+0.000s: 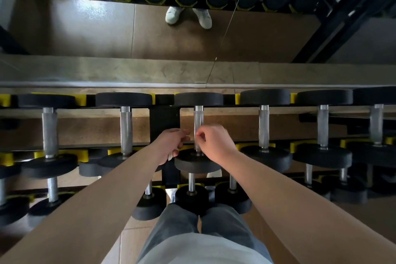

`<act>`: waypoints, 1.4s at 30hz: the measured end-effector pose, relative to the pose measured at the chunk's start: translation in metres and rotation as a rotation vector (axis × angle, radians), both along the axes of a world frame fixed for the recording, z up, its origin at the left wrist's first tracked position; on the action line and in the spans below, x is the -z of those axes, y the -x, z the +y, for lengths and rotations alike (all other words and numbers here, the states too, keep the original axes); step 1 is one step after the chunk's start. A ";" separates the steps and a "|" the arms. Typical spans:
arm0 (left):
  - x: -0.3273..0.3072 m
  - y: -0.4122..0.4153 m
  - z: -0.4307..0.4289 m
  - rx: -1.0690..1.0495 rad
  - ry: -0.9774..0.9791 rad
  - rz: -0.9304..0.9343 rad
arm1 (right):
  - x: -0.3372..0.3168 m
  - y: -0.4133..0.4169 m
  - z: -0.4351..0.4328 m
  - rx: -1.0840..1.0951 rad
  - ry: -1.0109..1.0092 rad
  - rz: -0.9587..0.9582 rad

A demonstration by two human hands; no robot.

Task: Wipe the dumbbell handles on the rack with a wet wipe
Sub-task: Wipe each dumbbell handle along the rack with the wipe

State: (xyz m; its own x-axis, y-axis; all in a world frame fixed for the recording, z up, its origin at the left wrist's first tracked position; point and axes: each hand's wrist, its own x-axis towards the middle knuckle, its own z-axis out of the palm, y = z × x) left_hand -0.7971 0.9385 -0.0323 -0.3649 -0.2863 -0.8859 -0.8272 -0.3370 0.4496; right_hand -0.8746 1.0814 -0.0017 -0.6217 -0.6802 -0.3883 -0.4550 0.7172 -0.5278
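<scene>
The top tier of the rack (164,122) holds a row of black dumbbells with knurled steel handles. Both hands hover over the middle dumbbell handle (198,118). My left hand (171,146) is just left of it, fingers curled round a small white wet wipe (170,157); only a strip of the wipe shows below the palm. My right hand (214,143) is on the right of the handle. Its thumb and forefinger pinch together in front of the steel, apparently on a thin edge of the wipe, which is hard to make out.
More dumbbells lie left (126,128) and right (264,126) on the same tier, in yellow cradles (81,154). Smaller dumbbells (191,197) sit on lower tiers near my legs. A mirror (171,34) behind the rack reflects the floor and white shoes.
</scene>
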 end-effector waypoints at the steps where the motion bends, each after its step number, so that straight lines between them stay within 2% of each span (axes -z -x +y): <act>1: 0.000 -0.001 -0.001 -0.005 -0.009 0.016 | -0.001 0.005 -0.007 0.028 0.031 0.036; 4: -0.001 -0.006 -0.003 -0.013 -0.041 0.045 | -0.003 0.022 -0.023 0.133 0.106 0.126; 6: -0.001 -0.009 -0.003 -0.016 -0.044 0.051 | -0.004 0.022 -0.024 0.124 0.100 0.130; 11: -0.002 -0.004 0.000 0.005 -0.021 -0.023 | -0.002 -0.005 -0.003 -0.206 -0.180 -0.012; 14: -0.002 -0.003 0.001 0.003 -0.003 -0.019 | -0.002 -0.008 -0.003 -0.245 -0.280 -0.071; 16: -0.004 -0.007 0.001 0.028 0.010 0.028 | -0.005 -0.006 -0.005 -0.202 -0.254 -0.100; 21: -0.015 -0.015 0.001 0.062 -0.018 0.276 | -0.012 0.006 -0.011 0.295 0.116 -0.279; 25: -0.017 -0.017 0.002 -0.002 -0.028 0.341 | -0.016 0.006 -0.012 0.406 0.185 -0.394; 30: -0.012 -0.014 -0.002 -0.033 -0.049 0.283 | -0.009 -0.001 -0.006 0.411 0.128 -0.444; 35: -0.006 0.004 -0.008 -0.199 0.077 0.273 | -0.003 -0.010 0.004 0.578 0.130 -0.319; 37: -0.007 0.014 -0.005 -0.232 0.110 0.322 | 0.003 -0.020 0.008 0.493 0.018 -0.268; 39: -0.007 0.021 0.000 -0.169 0.143 0.339 | 0.009 -0.029 0.010 0.397 -0.071 -0.211; 42: -0.007 0.017 0.005 -0.018 0.252 0.335 | 0.011 -0.031 0.010 0.425 -0.067 -0.183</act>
State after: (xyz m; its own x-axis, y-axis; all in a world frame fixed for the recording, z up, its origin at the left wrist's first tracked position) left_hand -0.8141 0.9433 -0.0248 -0.6141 -0.4877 -0.6205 -0.6159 -0.1955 0.7632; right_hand -0.8438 1.0915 -0.0124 -0.7571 -0.3497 -0.5519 -0.0176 0.8553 -0.5178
